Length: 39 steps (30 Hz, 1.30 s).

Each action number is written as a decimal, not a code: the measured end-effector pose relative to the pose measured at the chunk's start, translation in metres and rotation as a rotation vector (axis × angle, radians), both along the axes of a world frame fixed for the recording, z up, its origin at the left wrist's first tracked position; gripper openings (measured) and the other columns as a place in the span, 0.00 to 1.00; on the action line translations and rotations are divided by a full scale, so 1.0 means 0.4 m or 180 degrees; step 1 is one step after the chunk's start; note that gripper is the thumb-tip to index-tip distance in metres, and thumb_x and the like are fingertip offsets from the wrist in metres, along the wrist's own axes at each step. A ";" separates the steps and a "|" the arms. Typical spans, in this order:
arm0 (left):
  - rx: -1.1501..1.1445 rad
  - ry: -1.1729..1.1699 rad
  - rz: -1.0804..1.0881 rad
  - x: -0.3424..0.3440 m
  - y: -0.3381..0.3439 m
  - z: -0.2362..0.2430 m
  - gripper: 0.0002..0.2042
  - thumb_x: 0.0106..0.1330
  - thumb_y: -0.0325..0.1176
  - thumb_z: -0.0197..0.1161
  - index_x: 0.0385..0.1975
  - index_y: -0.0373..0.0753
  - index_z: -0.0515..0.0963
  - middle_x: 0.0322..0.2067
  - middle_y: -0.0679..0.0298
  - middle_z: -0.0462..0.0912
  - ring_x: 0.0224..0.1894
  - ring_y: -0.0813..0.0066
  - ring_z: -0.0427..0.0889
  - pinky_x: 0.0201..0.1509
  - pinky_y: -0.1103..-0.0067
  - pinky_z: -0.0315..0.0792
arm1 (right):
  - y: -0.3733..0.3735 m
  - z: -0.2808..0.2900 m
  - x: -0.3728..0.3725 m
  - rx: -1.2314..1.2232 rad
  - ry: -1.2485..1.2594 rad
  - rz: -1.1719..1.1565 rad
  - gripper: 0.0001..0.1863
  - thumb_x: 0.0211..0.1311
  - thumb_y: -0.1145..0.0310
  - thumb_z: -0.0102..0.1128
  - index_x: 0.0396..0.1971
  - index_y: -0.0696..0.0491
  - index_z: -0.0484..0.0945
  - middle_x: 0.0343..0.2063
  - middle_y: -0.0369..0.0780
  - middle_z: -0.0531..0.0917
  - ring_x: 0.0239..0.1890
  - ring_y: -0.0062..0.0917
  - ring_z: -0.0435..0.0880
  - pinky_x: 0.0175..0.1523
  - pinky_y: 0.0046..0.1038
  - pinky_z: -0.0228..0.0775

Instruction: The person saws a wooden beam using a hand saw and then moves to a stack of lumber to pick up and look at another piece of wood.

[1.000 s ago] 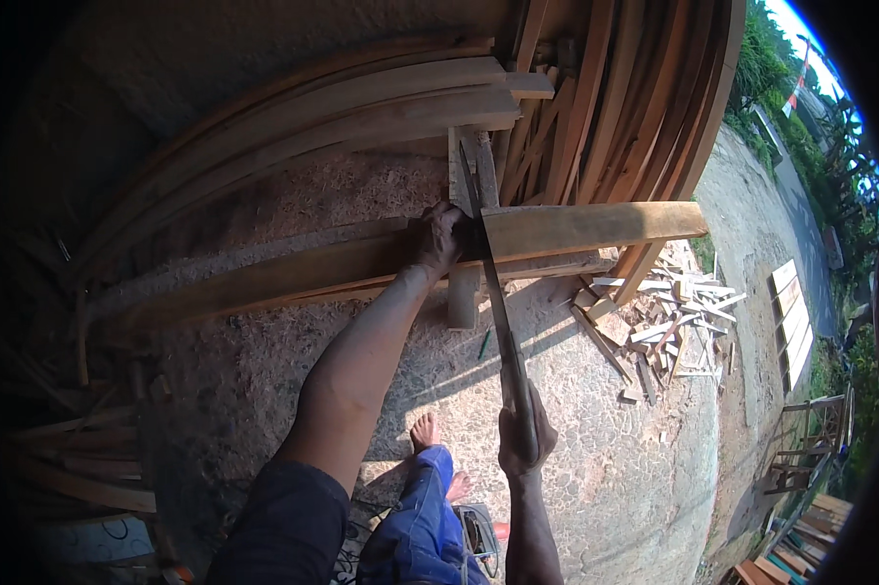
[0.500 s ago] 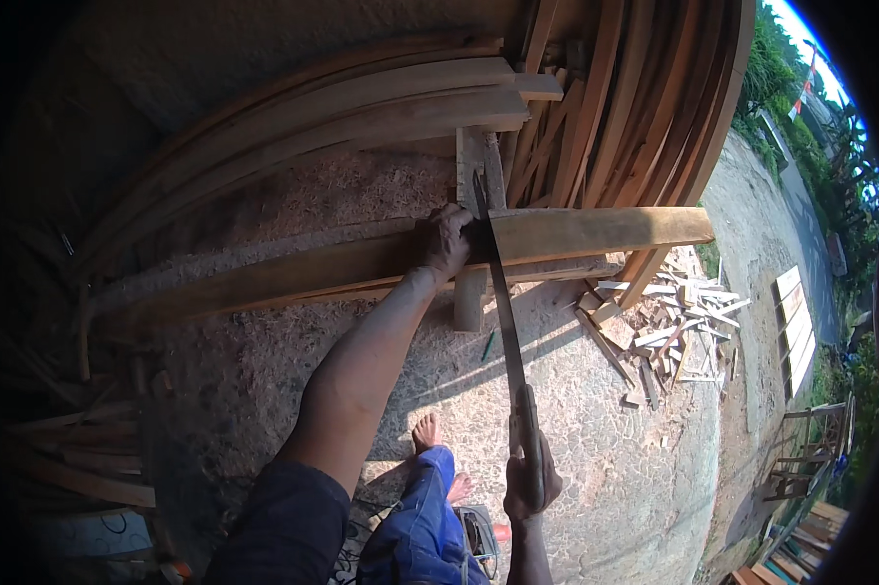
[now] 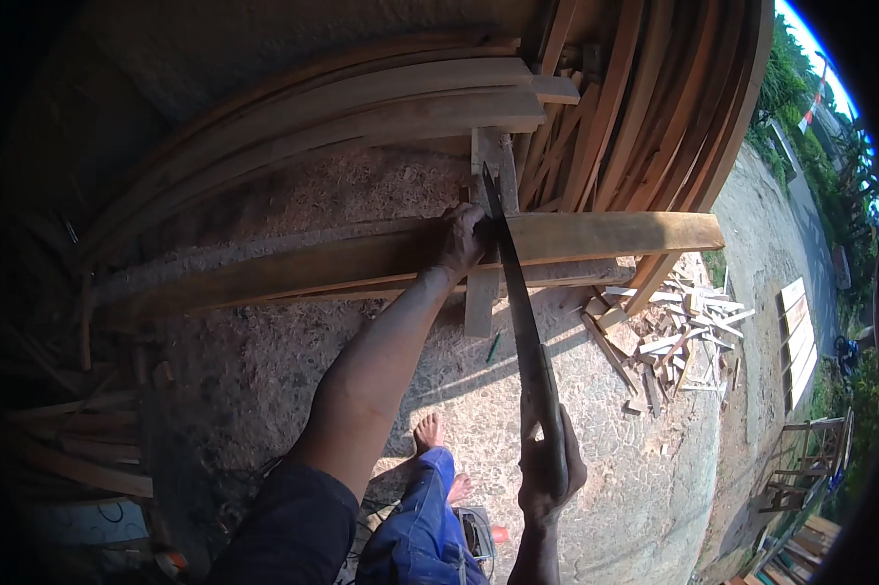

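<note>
Handsaw [image 3: 517, 312] points away, blade crossing plank [image 3: 595, 239].

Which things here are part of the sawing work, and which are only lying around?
In use:
- hand saw, gripped by the right hand
- long plank, pressed down by the left hand
- wooden support under the plank

Lying about:
- offcut pile
- stacked boards
- green pencil on the ground

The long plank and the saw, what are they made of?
The long pale-brown plank looks like bare, unpainted wood: tan and matte, with sawdust under it. The long hand saw has a thin dark blade, probably steel. Its handle is hidden in the right hand, so I cannot tell.
</note>
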<state>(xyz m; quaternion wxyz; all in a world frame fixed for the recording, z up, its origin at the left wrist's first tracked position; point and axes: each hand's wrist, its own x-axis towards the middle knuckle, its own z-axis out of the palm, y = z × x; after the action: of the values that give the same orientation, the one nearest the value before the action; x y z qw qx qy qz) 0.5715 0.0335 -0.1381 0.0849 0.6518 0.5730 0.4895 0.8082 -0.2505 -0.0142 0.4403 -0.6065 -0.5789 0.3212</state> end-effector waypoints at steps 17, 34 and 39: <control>-0.0272 -0.0195 0.0113 -0.004 0.005 0.044 0.03 0.57 0.26 0.61 0.29 0.36 0.79 0.32 0.51 0.82 0.40 0.52 0.82 0.45 0.65 0.74 | 0.040 -0.183 0.026 0.1197 -0.0886 0.0318 0.28 0.52 0.74 0.66 0.57 0.57 0.76 0.48 0.50 0.84 0.23 0.34 0.85 0.25 0.29 0.73; -0.0054 -0.0052 0.0047 -0.008 0.024 0.013 0.08 0.53 0.21 0.56 0.31 0.37 0.79 0.33 0.51 0.80 0.40 0.50 0.81 0.44 0.65 0.74 | -0.026 -0.177 0.031 0.0845 -0.0825 0.0330 0.30 0.53 0.72 0.69 0.58 0.60 0.74 0.44 0.50 0.85 0.21 0.33 0.84 0.24 0.29 0.72; 0.0334 -0.0034 0.0125 -0.012 0.024 -0.015 0.09 0.52 0.19 0.56 0.32 0.36 0.78 0.33 0.51 0.80 0.39 0.49 0.80 0.43 0.65 0.74 | 0.004 -0.147 0.001 0.0987 -0.0901 0.0343 0.21 0.61 0.81 0.57 0.56 0.62 0.76 0.48 0.47 0.84 0.44 0.31 0.88 0.42 0.27 0.79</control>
<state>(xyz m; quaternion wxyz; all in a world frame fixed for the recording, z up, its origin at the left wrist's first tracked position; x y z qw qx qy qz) 0.5669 0.0433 -0.1442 0.0440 0.6414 0.5588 0.5239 0.8087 -0.2491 -0.0730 0.4248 -0.5387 -0.7090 0.1630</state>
